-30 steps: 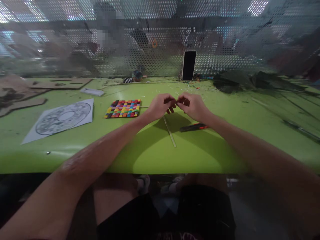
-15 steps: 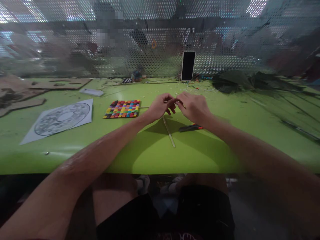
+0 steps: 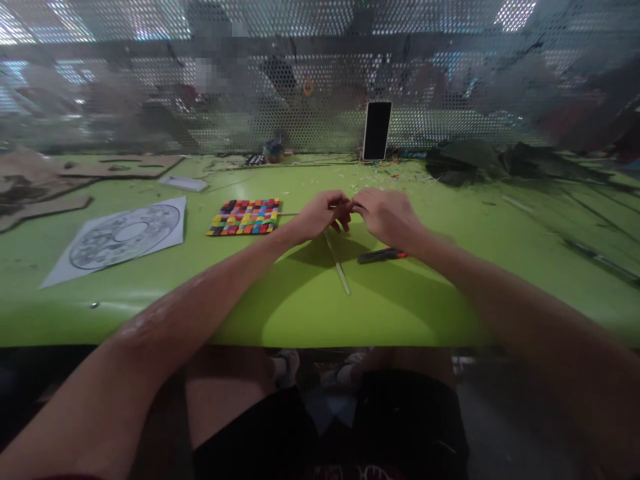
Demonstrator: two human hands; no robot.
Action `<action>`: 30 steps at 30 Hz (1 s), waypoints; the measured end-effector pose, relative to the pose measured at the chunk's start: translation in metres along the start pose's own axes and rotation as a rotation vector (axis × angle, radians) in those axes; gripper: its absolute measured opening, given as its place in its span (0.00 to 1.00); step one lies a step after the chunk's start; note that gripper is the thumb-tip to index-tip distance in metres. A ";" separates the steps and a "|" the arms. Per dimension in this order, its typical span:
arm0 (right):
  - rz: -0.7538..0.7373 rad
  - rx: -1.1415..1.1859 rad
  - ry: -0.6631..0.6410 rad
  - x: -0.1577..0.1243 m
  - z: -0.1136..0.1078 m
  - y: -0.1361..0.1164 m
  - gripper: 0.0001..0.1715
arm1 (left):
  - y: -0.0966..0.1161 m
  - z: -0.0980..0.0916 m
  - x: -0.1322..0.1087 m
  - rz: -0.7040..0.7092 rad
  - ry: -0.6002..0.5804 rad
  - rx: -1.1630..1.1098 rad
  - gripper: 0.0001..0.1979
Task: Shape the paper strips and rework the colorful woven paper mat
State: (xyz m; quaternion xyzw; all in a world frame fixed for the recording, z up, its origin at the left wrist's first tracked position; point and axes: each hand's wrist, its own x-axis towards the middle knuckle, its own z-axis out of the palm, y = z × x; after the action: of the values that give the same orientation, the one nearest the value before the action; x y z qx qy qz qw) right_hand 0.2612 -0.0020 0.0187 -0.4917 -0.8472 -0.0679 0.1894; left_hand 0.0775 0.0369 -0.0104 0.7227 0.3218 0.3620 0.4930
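Observation:
My left hand (image 3: 326, 212) and my right hand (image 3: 383, 212) meet fingertip to fingertip above the middle of the green table (image 3: 300, 313). Both are closed in a pinch. What lies between the fingers is too small to make out. Below them a thin pale stick (image 3: 339, 267) rests on the table, its far end hidden under my left hand. A utility knife (image 3: 377, 255) with a dark body and an orange end lies under my right wrist. To the left sits a colourful woven mat (image 3: 246, 218), with another thin strip (image 3: 287, 214) running from it toward my left hand.
A paper with a printed ring pattern (image 3: 125, 233) lies at the left, near cut cardboard pieces (image 3: 120, 167) and a small white tray (image 3: 184, 183). A phone (image 3: 377, 131) leans on the perforated metal screen (image 3: 320, 120). Dark green leaves (image 3: 465, 162) lie at the right.
My right hand has dipped slightly, its fingers still pinched against those of my left hand. The stick, knife and mat lie where they were.

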 end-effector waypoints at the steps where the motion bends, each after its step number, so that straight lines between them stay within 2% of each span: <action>1: 0.000 0.047 0.003 0.001 0.001 0.002 0.12 | 0.000 0.000 0.000 0.000 -0.011 0.004 0.12; 6: 0.026 0.412 -0.032 0.007 0.003 0.012 0.09 | 0.002 -0.001 -0.002 -0.009 -0.028 0.039 0.10; 11: 0.121 0.682 -0.174 0.009 0.005 0.020 0.08 | 0.005 -0.003 -0.004 -0.026 -0.080 0.090 0.08; 17: 0.132 0.802 -0.282 0.010 0.011 0.026 0.11 | 0.000 -0.009 -0.004 0.070 -0.156 0.278 0.02; 23: 0.190 0.880 -0.342 0.009 0.011 0.024 0.19 | 0.005 -0.009 -0.004 0.295 -0.079 0.644 0.03; 26: 0.215 0.912 -0.346 0.009 0.010 0.023 0.19 | 0.008 -0.008 -0.003 0.345 -0.068 0.694 0.06; 30: 0.228 0.938 -0.321 0.008 0.012 0.024 0.14 | 0.007 -0.006 -0.003 0.359 -0.041 0.713 0.06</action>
State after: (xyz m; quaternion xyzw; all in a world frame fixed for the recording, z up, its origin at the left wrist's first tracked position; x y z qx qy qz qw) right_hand 0.2746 0.0203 0.0090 -0.4473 -0.7458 0.4176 0.2634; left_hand 0.0717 0.0349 -0.0027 0.9003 0.2860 0.2935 0.1467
